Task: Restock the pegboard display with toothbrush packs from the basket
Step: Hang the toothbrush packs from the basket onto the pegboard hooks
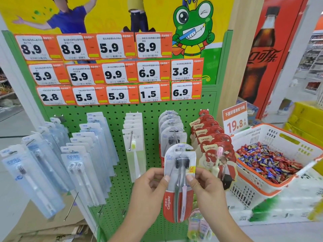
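Green pegboard fills mid-frame, packs hanging in rows. Lower centre, left hand and right hand pinch a Colgate pack by its edges, fingers curled on it, hang-hole up, likely aiming for the hook above

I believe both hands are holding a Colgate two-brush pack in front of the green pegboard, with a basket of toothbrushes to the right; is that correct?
Not quite: the head view shows the basket holds wrapped candies, not toothbrushes. Both hands, left hand and right hand, do hold the Colgate pack before the pegboard.

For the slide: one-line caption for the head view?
Both hands, left hand and right hand, hold a Colgate toothbrush pack before the green pegboard.
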